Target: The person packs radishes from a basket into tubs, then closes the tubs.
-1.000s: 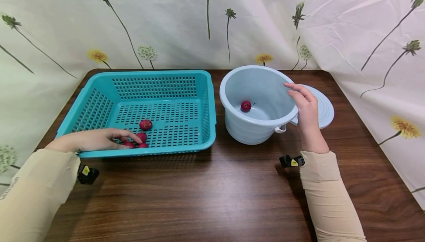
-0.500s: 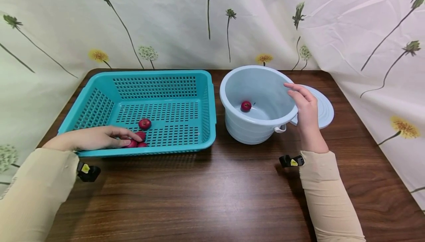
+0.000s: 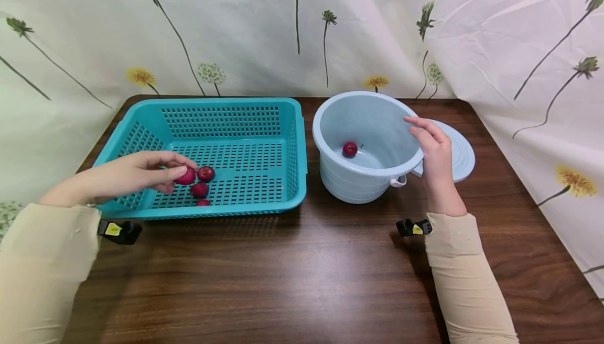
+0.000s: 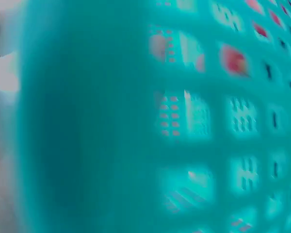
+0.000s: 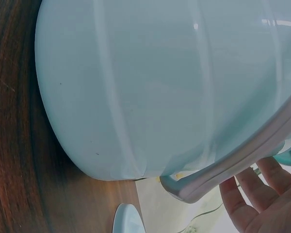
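My left hand (image 3: 151, 171) pinches a small red apple (image 3: 186, 176) between thumb and fingers, held above the left part of the turquoise basket (image 3: 302, 165). Just right of it, other red apples (image 3: 200, 190) lie on the basket floor. In the left wrist view the basket's slotted wall (image 4: 87, 121) fills the picture and hides the hand. My right hand (image 3: 436, 155) holds the right rim of a light blue bucket (image 3: 351, 186). One red apple (image 3: 349, 149) sits on the bucket's floor. The right wrist view has the fingers (image 5: 257, 189) behind the bucket's handle (image 5: 233, 170).
A round light blue lid (image 3: 462, 152) lies on the brown wooden table (image 3: 302, 276), right of the bucket and partly behind the right hand. Behind the table hangs a white cloth (image 3: 255, 29) printed with dandelions.
My left hand has taken hold of one apple at the basket's near side and lifted it up and away from the others. The right hand stays at the bucket's rim.
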`<state>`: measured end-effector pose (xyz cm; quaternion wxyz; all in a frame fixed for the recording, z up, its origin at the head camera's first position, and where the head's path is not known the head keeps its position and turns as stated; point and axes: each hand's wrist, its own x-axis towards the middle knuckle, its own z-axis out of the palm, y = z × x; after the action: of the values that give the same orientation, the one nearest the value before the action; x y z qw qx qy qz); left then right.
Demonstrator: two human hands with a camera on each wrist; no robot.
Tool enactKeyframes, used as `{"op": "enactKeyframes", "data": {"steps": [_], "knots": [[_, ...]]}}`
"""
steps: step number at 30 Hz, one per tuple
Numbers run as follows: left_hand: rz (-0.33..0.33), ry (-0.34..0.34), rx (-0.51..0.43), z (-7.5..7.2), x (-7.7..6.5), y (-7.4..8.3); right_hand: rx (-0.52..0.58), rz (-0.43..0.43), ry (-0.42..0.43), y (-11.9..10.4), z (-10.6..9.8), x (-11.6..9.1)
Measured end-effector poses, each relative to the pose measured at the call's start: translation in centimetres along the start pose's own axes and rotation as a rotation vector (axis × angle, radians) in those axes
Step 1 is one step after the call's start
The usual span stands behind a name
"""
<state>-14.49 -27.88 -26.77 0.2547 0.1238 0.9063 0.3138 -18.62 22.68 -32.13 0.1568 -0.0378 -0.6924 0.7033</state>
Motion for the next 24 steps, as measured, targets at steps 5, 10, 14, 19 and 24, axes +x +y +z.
{"op": "enactKeyframes", "data": {"steps": [5,10,14,19,24], "knots": [[0.008,0.103,-0.004,-0.2,0.1,2.2,0.002,-0.001,0.002,0.0,0.0,0.0],[0.061,0.132,-0.051,0.1,0.3,4.4,-0.002,-0.008,0.008,0.1,0.0,0.1],[0.094,0.112,-0.043,0.1,0.5,6.0,-0.008,-0.011,0.004,0.0,0.0,0.1],[0.126,0.101,-0.040,0.4,0.8,7.7,-0.015,-0.016,-0.002,0.0,0.0,0.1],[0.166,0.143,-0.068,0.9,1.1,9.2,-0.021,-0.011,-0.008,0.0,-0.1,0.1]]}}
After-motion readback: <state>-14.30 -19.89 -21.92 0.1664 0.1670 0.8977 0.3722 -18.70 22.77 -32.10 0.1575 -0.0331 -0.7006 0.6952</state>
